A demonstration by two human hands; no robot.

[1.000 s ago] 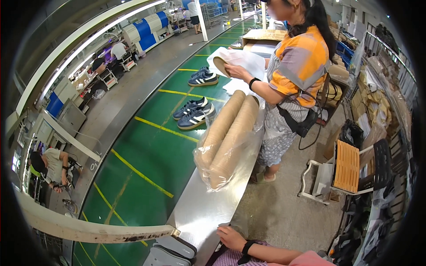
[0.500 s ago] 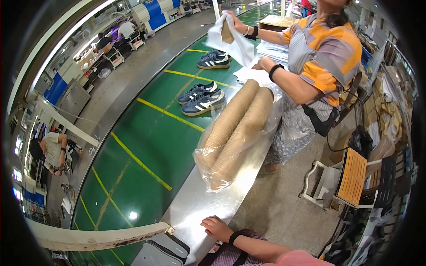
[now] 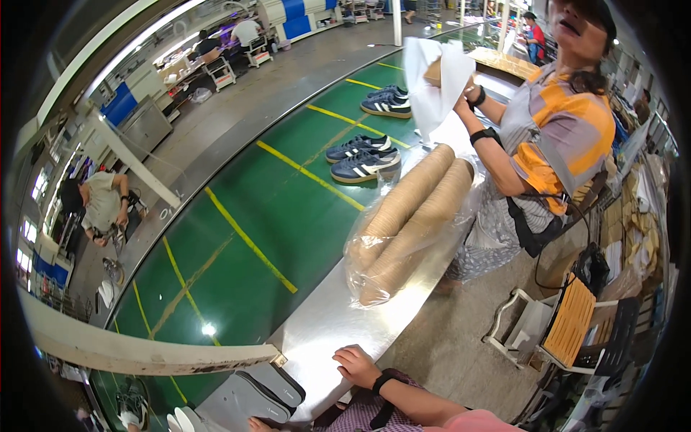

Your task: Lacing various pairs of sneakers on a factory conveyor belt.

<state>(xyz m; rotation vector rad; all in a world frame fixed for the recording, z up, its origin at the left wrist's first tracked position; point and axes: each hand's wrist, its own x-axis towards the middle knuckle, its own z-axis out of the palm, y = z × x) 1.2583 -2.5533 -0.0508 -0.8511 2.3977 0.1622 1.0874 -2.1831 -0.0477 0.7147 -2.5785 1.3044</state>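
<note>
My right hand [image 3: 358, 365] lies on the edge of the bare metal side table [image 3: 317, 327], its fingers loosely stretched and holding nothing. Only a few fingertips of my left hand [image 3: 259, 425] show at the lower edge, beside a pair of grey insoles [image 3: 268, 392]; what it does is cut off. Farther along the metal top rests a clear plastic bag [image 3: 354, 277] with two long stacks of nested brown paper pieces [image 3: 414, 223]. Across from me a co-worker [image 3: 554, 137] holds up a white paper sheet [image 3: 435, 86] and a brown piece.
On the green conveyor belt [image 3: 237, 281], with yellow lines, stand pairs of navy shoes [image 3: 363, 165] with white stripes. A dark shoe [image 3: 133, 399] is at the lower left. A white beam [image 3: 158, 349] crosses in front. A slatted wooden chair [image 3: 568, 320] stands to the right.
The view has shifted, so the belt things sit farther right. The co-worker has brought both hands together at the white paper. My left fingertips and a dark shoe have come into view.
</note>
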